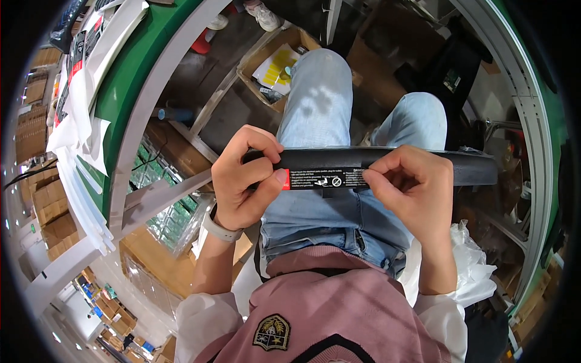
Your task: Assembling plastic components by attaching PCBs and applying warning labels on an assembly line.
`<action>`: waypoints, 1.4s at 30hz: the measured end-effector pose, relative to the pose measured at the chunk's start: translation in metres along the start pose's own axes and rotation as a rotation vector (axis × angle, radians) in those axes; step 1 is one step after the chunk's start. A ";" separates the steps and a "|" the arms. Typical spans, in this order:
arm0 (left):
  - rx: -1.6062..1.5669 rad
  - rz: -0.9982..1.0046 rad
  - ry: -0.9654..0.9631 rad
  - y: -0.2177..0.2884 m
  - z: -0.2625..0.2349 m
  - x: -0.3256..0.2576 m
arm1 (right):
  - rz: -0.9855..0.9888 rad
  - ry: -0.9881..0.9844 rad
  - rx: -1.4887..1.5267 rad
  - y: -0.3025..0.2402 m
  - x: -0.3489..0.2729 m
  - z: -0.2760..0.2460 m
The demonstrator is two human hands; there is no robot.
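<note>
A long black bar (327, 156) lies crosswise above my lap, its right part reaching out past my right hand. Along its near side runs a narrow black warning label (321, 179) with a red left end. My left hand (248, 178) is closed round the bar's left end, the thumb tip against the label's red end. At the label's right end, my right hand (414, 190) pinches with thumb and forefinger, the other fingers curled in. Whether the label is fully stuck to the bar cannot be told. The undersides of the bar and fingers are hidden.
An open cardboard box (275, 69) with papers and yellow stickers stands beyond my left knee. On the left, a green-topped table (130, 78) carries white strips and labels. Clear plastic bags (472, 266) lie by my right elbow. A metal frame (526, 121) stands at the right.
</note>
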State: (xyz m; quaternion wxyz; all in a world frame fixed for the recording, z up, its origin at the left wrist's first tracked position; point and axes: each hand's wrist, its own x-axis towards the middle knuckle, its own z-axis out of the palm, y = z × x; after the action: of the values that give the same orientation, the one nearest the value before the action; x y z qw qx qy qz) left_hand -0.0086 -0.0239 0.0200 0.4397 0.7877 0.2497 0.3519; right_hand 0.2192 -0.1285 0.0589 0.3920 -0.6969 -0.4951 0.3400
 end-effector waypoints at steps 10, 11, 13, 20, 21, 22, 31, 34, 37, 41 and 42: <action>0.029 -0.002 -0.011 -0.006 -0.004 -0.001 | -0.009 -0.003 -0.039 -0.002 0.001 0.001; 0.013 -0.098 -0.018 -0.005 -0.006 -0.003 | -0.014 -0.004 -0.036 -0.002 0.002 0.001; -0.050 -0.172 -0.031 -0.012 -0.011 -0.008 | -0.003 -0.009 -0.010 -0.001 0.002 0.004; -0.148 -0.112 0.001 -0.016 -0.009 -0.005 | -0.003 -0.009 -0.011 -0.002 0.002 0.003; -0.151 -0.124 -0.003 -0.016 -0.009 -0.006 | -0.004 -0.009 -0.011 -0.003 0.002 0.003; -0.154 -0.136 -0.006 -0.016 -0.009 -0.006 | -0.006 -0.012 -0.016 -0.003 0.002 0.003; -0.171 -0.129 -0.033 -0.016 -0.009 -0.005 | -0.038 -0.091 -0.225 -0.012 0.005 -0.003; -0.169 -0.147 0.015 -0.020 -0.011 -0.011 | 0.011 -0.193 -0.733 -0.027 0.016 -0.017; -0.179 -0.161 0.018 -0.017 -0.012 -0.011 | -0.087 -0.146 -0.882 -0.038 0.013 -0.011; -0.210 -0.175 0.026 -0.022 -0.003 -0.002 | -0.649 -0.172 -0.705 -0.013 0.000 0.026; -0.233 -0.115 -0.009 -0.033 -0.001 -0.001 | -0.616 -0.175 -0.721 0.002 -0.002 0.025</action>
State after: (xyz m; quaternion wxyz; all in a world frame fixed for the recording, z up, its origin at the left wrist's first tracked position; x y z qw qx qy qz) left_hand -0.0125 -0.0083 -0.0086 0.5487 0.7174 0.2498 0.3491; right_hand 0.1977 -0.1251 0.0457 0.1647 -0.5781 -0.7959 0.0723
